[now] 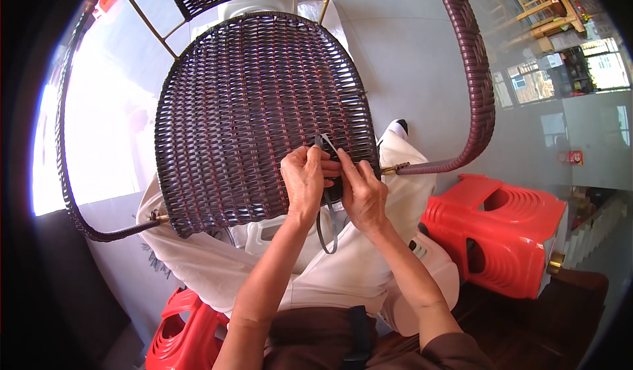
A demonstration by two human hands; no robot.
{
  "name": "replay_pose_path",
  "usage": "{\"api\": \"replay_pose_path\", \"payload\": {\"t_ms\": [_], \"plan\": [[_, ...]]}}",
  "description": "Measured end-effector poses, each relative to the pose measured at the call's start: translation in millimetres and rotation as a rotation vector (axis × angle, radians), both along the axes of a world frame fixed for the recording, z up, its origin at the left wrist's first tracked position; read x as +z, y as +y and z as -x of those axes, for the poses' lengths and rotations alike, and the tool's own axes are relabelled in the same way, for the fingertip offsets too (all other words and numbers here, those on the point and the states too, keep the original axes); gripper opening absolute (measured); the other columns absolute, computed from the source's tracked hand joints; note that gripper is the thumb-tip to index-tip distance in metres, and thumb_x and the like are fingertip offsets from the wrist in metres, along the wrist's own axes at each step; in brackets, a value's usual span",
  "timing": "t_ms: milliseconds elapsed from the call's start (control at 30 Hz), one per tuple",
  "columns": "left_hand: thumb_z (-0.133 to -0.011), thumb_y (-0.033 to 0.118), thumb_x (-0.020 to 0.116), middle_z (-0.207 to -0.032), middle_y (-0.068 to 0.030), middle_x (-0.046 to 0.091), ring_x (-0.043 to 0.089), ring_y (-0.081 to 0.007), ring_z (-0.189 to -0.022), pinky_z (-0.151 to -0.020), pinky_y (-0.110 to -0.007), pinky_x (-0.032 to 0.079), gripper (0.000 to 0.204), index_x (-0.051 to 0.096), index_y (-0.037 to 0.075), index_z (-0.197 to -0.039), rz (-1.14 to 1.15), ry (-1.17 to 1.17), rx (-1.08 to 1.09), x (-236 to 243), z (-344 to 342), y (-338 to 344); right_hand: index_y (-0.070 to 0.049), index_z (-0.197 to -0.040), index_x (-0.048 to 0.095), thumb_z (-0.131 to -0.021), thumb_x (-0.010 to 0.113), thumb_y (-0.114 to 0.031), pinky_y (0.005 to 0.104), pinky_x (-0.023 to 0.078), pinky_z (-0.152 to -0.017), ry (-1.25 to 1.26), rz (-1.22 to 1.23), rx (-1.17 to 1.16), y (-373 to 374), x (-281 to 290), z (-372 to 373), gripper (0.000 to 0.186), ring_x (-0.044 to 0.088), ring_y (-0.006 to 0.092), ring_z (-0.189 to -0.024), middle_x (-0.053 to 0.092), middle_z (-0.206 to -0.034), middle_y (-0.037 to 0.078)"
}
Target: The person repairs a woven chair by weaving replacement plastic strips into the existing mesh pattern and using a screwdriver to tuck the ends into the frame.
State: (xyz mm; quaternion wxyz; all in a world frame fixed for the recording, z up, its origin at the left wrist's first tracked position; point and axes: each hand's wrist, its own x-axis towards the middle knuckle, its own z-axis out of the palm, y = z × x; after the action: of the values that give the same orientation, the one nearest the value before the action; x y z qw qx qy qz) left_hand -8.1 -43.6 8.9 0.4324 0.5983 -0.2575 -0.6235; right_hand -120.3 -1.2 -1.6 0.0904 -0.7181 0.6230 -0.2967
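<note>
A dark woven wicker chair [264, 106] stands before me, its rounded seat panel made of brown-black strips with reddish lines. My left hand [304, 177] is closed at the near right part of this panel, its fingertips gripping a narrow flat wicker strip [328, 239]. My right hand [363, 195] is beside it, thumb and finger pinched on the same strip. A short end of the strip pokes up above the fingertips, and a slack loop hangs below between the wrists. The fingers hide part of the weave and where the strip enters it.
The wicker-wrapped armrest [476, 73] curves along the right, and a thinner-looking one along the left. Red plastic stools [521, 221] lie or stand at the right and lower left. My legs in light trousers [409, 162] flank the chair. Wooden furniture [527, 0] is at the far right.
</note>
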Motion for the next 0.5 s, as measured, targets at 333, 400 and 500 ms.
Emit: {"api": "replay_pose_path", "payload": {"t_ms": [333,400,500], "plan": [[-0.085,0.016,0.044,-0.064,-0.0166,0.064,0.063,-0.0184,-0.053,-0.046,-0.024,0.048,0.028,0.058,-0.006,-0.073,-0.024,-0.015,-0.087,12,-6,-10,-0.007,-0.119,0.057,-0.077,0.059,0.001,0.0342,0.045,-0.047,0.001,0.047,-0.008,0,-3,0,0.043,0.056,0.0254,-0.056,0.049,-0.072,0.009],[-0.086,0.018,0.044,-0.065,-0.0165,0.064,0.063,-0.0182,-0.053,-0.047,-0.024,0.049,0.028,0.057,-0.004,-0.073,-0.032,-0.006,-0.098,10,-8,-9,-0.007,-0.119,0.057,-0.077,0.059,0.001,0.0341,0.045,-0.047,-0.003,0.045,-0.007,1,-4,0,0.043,0.056,0.0253,-0.056,0.049,-0.072,0.009],[-0.087,0.02,0.043,-0.066,-0.0159,0.064,0.062,-0.0174,-0.054,-0.048,-0.024,0.049,0.029,0.057,-0.002,-0.073,-0.036,0.008,-0.105,10,-9,-8,-0.007,-0.119,0.057,-0.076,0.06,0.001,0.034,0.046,-0.047,-0.004,0.047,-0.008,1,-6,0,0.043,0.056,0.025,-0.056,0.049,-0.072,0.008]]}}
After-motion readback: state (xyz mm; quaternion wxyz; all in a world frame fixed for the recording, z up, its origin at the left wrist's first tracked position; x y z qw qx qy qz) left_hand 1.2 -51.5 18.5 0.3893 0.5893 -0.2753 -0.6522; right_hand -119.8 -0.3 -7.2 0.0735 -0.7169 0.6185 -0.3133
